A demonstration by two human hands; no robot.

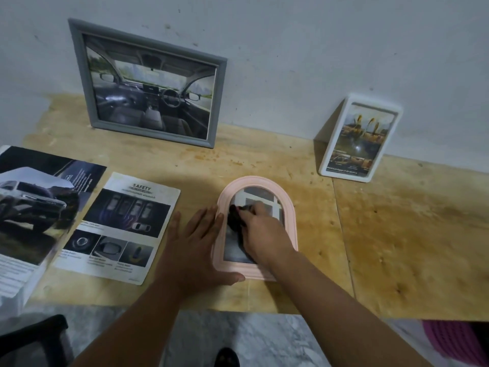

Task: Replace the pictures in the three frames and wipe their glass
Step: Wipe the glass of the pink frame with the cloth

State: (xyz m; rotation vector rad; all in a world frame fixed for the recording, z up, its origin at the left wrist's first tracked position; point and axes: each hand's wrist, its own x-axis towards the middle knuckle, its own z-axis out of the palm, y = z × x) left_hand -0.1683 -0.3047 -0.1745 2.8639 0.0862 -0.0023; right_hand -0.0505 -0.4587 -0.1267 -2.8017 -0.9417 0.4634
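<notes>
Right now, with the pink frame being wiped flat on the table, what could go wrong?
1. The left hand only presses flat against the side of the pink frame; a hard stroke by the right hand with the dark cloth may slide it.
2. The white frame and grey frame just lean on the wall; jolting the table could tip them.

Home room: plywood tabletop [397, 234], scuffed plaster wall [291, 49], marble floor [264, 340].
</notes>
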